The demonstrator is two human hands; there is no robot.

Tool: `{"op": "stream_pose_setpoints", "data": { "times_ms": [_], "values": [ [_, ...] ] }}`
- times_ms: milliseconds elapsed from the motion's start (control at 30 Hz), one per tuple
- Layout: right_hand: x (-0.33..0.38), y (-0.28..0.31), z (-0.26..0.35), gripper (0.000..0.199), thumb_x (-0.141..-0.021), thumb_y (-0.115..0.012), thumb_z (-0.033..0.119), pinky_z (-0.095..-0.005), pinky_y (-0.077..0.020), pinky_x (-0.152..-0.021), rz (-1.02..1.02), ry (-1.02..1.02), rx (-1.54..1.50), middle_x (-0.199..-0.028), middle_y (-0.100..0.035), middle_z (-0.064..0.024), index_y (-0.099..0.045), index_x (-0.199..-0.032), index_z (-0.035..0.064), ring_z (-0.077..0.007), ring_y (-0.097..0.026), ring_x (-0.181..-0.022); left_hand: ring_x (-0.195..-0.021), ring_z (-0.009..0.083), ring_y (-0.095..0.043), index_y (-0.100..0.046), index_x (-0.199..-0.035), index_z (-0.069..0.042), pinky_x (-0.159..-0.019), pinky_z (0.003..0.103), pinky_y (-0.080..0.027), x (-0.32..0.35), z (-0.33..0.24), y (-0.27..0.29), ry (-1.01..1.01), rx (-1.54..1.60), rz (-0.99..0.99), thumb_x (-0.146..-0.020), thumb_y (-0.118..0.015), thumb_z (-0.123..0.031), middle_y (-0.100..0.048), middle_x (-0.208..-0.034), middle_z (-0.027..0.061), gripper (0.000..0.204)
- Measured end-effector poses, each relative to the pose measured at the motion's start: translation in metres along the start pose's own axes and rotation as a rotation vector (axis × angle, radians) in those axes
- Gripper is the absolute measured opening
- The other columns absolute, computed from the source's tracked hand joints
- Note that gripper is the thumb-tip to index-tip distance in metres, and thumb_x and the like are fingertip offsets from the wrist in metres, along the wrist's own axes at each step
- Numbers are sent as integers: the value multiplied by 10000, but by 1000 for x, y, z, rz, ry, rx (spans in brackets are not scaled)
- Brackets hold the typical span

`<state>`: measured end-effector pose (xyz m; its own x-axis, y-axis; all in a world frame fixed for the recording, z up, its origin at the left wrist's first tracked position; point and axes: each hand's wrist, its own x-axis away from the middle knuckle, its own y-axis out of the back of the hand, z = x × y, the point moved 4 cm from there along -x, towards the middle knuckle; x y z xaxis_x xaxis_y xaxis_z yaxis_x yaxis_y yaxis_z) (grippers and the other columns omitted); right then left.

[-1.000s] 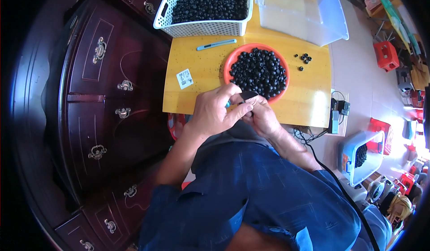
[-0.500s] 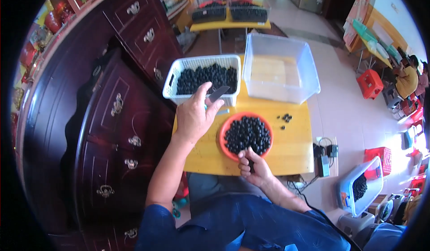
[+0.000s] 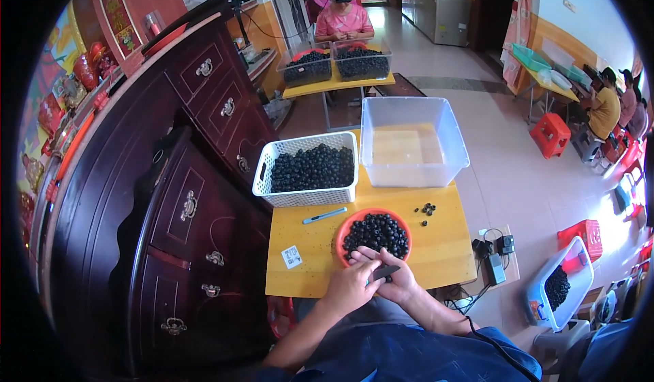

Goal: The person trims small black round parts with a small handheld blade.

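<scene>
— Hands first: left hand [image 3: 351, 285] and right hand [image 3: 402, 283] together at the near edge of the yellow table [image 3: 443, 246], just below the orange bowl [image 3: 343, 231] of dark berries [image 3: 377, 232]
— Grip?
— Both curled round a small dark tool [image 3: 385, 272], pinched between them; can't tell which hand bears it more
— Around them?
— White basket [image 3: 306, 196] of the same berries behind the bowl, clear plastic tub [image 3: 414, 171] to its right, blue pen [image 3: 325, 215] between basket and bowl, small white card [image 3: 292, 257] left of the bowl, a few loose berries [image 3: 426, 210] on the right
</scene>
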<state>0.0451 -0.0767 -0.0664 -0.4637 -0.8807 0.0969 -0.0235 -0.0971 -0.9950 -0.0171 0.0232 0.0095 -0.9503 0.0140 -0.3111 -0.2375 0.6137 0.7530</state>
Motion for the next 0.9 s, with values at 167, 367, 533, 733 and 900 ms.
{"op": "stream_pose_setpoints", "data": {
  "times_ms": [167, 367, 533, 733, 900],
  "values": [
    [1, 7, -7, 555, -1120, -388, 386, -525, -367, -1209, -8, -46, -4, -1515, -537, -190, -474, -1493, -16, -348, -488, -1420, -755, 353, -722, -702, -1196, -36, -640, 469, -561, 1, -7, 13, 12, 72, -22, -881, -789, -308, -722, -827, 156, 424],
    [0, 7, -10, 495, -1123, -387, 329, -521, -411, -1171, 49, -83, 2, -1487, -576, -144, -499, -1490, 15, -323, -550, -1364, -736, 382, -716, -721, -1154, -99, -628, 495, -563, -2, 4, 17, 130, -42, 87, -900, -734, -226, -719, -817, 162, 284],
    [0, 13, -7, 376, -1102, -458, 250, -473, -465, -1135, -187, -53, 87, -1339, -668, -105, -592, -1368, 21, -279, -613, -1270, -729, 360, -718, -723, -1100, -119, -625, 470, -569, -6, 13, 9, 85, -71, -56, -874, -759, -188, -724, -836, 136, 239],
    [10, 27, -2, 266, -1080, -544, 342, -211, -360, -489, -297, -82, 272, -867, -627, 29, -654, -1150, 110, -74, -522, -670, -695, 330, -716, -751, -1055, -118, -613, 429, -561, -11, 14, 22, 181, 177, -152, -866, -785, -203, -716, -762, 107, 211],
    [11, 22, -1, 175, -1068, -532, 261, -199, -241, -439, -283, -171, 376, -713, -393, 82, -622, -1015, 120, -35, -360, -556, -716, 330, -723, -733, -1006, -86, -604, 424, -551, -2, 14, 11, 128, -42, -71, -875, -793, -196, -714, -769, 121, 181]
  ]
}}
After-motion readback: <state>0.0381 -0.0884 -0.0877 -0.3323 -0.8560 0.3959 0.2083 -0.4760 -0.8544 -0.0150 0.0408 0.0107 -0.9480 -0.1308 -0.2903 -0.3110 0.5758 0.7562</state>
